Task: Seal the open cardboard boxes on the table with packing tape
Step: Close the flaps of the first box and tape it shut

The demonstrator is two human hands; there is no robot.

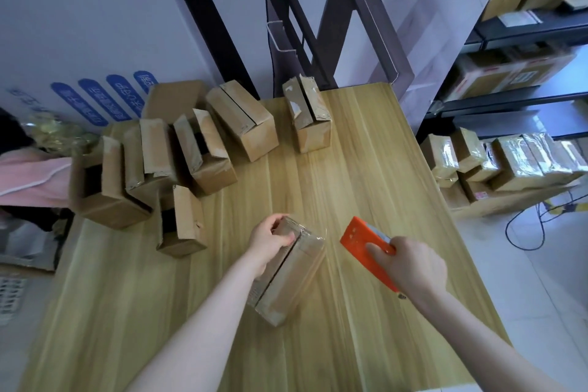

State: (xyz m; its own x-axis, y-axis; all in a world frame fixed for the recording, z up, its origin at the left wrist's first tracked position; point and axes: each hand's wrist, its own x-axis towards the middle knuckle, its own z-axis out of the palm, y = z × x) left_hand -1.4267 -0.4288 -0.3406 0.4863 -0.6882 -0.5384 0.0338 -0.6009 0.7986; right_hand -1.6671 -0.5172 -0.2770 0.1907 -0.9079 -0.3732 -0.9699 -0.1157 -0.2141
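A small cardboard box [292,277] lies on the wooden table [366,169] in front of me, its top flaps closed with a dark seam down the middle and clear tape shining at its far end. My left hand [270,239] grips that far end, fingers curled over the edge. My right hand [410,261] holds an orange tape dispenser [366,248] just right of the box, apart from it. Several open boxes [203,153] stand in a row at the back left of the table.
Two closed boxes [308,118] stand at the table's far end. Dark frames [318,41] lean on the wall behind. Shelving and stacked taped parcels [509,162] fill the right side. A person in a pink sleeve [35,175] sits at the left.
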